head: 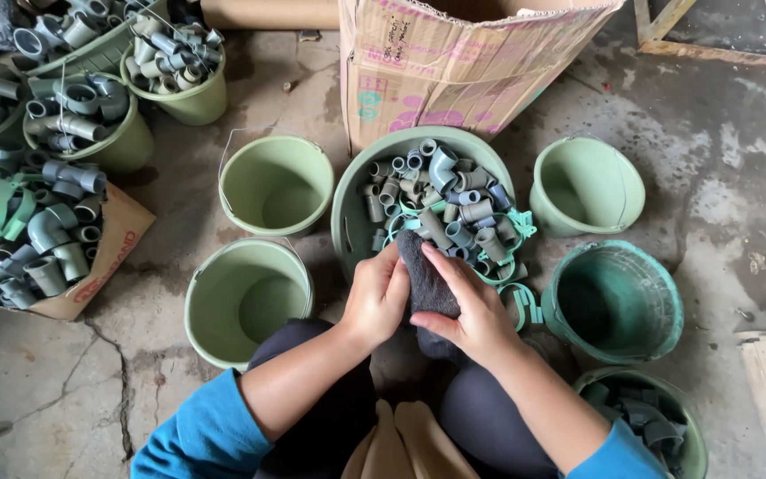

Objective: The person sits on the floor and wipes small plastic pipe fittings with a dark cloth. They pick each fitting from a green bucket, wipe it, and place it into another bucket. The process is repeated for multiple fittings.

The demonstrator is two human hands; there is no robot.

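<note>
Hands at work over the large green plastic basin (345, 222) of grey pipe fittings (441, 200) on the concrete floor (46, 390): left hand (376, 297) and right hand (472, 315) each close their grip on a dark grey woolly cloth (423, 279), held just above the basin's near rim, empty pale green buckets (272, 186) ringed close by.

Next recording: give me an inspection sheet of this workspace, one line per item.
Surface: cracked, stained concrete floor.
Job's things: dark cloth held over a green basin of grey pipe fittings.
Clutter: four empty green buckets; more fittings in tubs; cardboard box.
Grippers: left hand and right hand both grip the cloth.
Cables: nothing seen.
Surroundings: wooden frame at top right.
</note>
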